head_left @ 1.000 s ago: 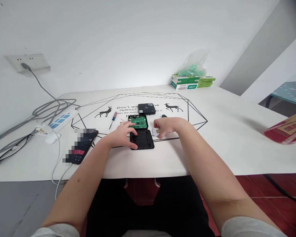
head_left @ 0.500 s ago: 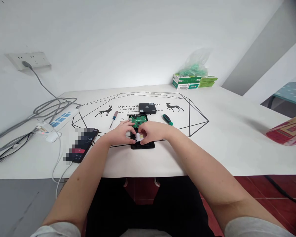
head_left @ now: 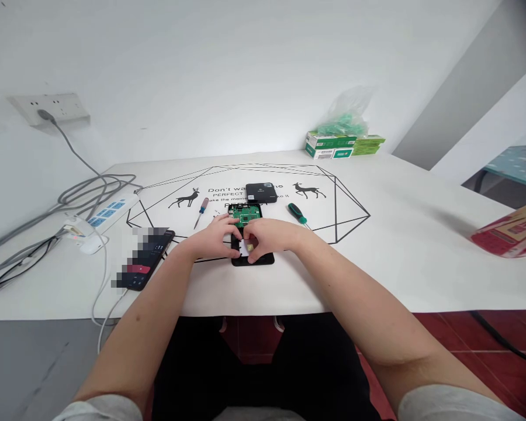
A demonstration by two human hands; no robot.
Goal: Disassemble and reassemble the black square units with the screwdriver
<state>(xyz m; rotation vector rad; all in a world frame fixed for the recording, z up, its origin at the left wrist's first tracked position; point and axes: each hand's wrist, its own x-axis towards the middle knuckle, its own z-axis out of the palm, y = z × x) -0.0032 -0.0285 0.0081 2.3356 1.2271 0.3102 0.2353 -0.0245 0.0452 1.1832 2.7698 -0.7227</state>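
Close together in front of me, both hands work over an open black plastic case (head_left: 265,259) on the white tabletop. A small white rectangular piece (head_left: 244,248) with a yellowish patch lies in it. With thumb and fingers curled, my left hand (head_left: 213,237) grips the left edge of the case. My right hand (head_left: 272,238) pinches the white piece between thumb and forefinger; its fingers partly cover it. Just beyond my fingertips sits a green circuit board (head_left: 245,215) in a black shell. A closed black box (head_left: 261,193) with small stickers lies behind it.
A blue-and-red-handled screwdriver (head_left: 202,210) lies left, a green-and-black screwdriver (head_left: 297,213) right. Further left are a phone (head_left: 151,260), a power strip (head_left: 109,219) and grey cables (head_left: 76,187). Green-and-white boxes (head_left: 331,145) stand by the wall; a red package (head_left: 511,234) lies far right.
The white piece now lies flatter in the black case; before, it looked slightly raised between the fingers. My right fingers have shifted slightly, while my left hand stays almost in place.
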